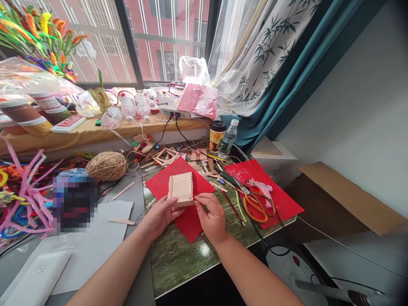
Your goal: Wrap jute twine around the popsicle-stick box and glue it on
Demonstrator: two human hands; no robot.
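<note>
Stick box: a small flat box (pixel 181 188) built from pale wooden craft sticks, open face up, tilted a little toward the camera.
Grip, left: the left hand (pixel 161 216) is closed on the box's near left corner, thumb on the top edge and fingers beneath.
Grip, right: the right hand (pixel 213 217) pinches the near right corner with thumb and fingertips; the other fingers are curled under and mostly hidden.
Position: the box is held just over a red sheet (pixel 158 185) on the table (pixel 178 259). Whether its far edge touches the sheet cannot be told.
Handling, judged: light and stiff along the sticks, but likely weak at the joints. The surface is dry wood and should not slip.
Hold points, judged: the corners and the doubled rim, with support underneath. Squeezing the middle of a thin wall risks bowing it or parting a joint.
Right of the hands: orange-handled scissors (pixel 255 207) and a glue gun (pixel 262 187) on a second red sheet (pixel 283 204), near the box but apart from it.
Left of the hands: loose sticks (pixel 123 190), a ball of twine (pixel 107 166) and pink pipe cleaners (pixel 27 193).
Beyond: stick frames (pixel 165 156), a lidded cup (pixel 217 137) and a water bottle (pixel 228 139).
</note>
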